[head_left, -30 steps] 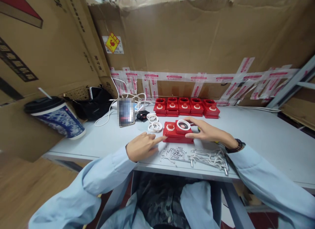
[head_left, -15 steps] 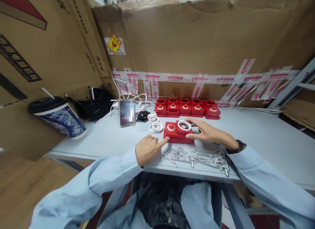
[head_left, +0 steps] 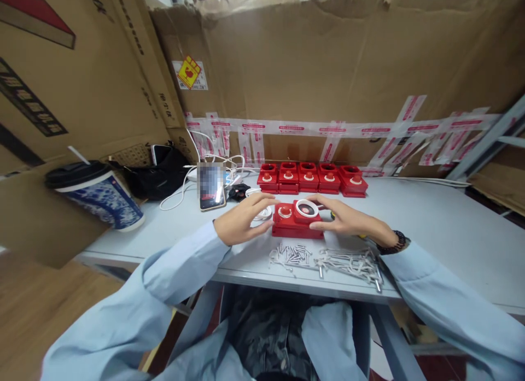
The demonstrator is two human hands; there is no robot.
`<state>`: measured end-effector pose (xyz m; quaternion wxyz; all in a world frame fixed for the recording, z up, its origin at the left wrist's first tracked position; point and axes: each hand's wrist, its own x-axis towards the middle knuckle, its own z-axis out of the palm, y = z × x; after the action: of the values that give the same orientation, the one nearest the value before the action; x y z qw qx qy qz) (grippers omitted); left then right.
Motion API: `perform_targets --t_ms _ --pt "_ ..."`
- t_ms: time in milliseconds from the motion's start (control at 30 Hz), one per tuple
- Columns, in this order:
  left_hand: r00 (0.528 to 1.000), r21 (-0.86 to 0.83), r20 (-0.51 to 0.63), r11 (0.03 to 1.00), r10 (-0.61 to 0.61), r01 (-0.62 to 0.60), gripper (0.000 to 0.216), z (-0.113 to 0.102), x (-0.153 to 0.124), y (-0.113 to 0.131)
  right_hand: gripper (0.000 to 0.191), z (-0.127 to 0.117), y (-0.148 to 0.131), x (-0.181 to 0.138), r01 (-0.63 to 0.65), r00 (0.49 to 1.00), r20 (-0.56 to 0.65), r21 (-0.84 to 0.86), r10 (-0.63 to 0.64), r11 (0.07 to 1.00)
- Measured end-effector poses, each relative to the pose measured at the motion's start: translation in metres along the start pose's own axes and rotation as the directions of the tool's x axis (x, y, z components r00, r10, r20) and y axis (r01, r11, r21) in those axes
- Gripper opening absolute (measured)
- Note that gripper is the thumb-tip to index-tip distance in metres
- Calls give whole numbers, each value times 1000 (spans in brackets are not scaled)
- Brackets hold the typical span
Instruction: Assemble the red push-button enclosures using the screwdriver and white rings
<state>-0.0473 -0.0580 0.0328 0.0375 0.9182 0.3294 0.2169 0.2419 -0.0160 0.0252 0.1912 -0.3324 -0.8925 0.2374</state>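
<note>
Red plastic housing (head_left: 296, 221) sits flat on the table (head_left: 430, 233), near its front edge, between the two hands. It looks like a rigid moulded block with a white ring (head_left: 306, 208) seated on its raised round socket and a smaller red button to the left of it. By its look it is light and stiff, with smooth sides that could slide on the pale tabletop, so the straight side walls seem the safest places to take hold, not the ring, which may sit loose. The right hand (head_left: 344, 220) has a narrow grip, thumb and fingers pinching the socket end. The left hand (head_left: 240, 223) hovers with fingers spread loosely by the left end, over loose white rings (head_left: 264, 211), holding nothing. Screws (head_left: 293, 255) lie just in front; five more housings (head_left: 309, 179) stand in a row behind.
</note>
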Motion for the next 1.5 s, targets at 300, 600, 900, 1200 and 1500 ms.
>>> perform_targets --t_ms 300,600,900,1200,1500 --pt "933 -134 303 960 -196 245 101 39 55 -13 62 -1 0 1 11 1000 -14 -72 -13 997" --pt "918 -167 292 931 -268 325 86 49 49 -17 59 1 0 2 18 999 -31 -35 -19 999" --pt "920 -131 307 946 -245 296 87 48 49 -18 60 6 3 -1 59 997 -56 27 -58 998" --pt "972 -114 185 979 -147 169 80 45 58 -10 57 2 -3 0 34 999 -39 -7 -35 999" --pt "961 -65 202 976 -190 207 73 51 58 -12 65 4 -5 -2 51 996 -76 -84 -57 995"
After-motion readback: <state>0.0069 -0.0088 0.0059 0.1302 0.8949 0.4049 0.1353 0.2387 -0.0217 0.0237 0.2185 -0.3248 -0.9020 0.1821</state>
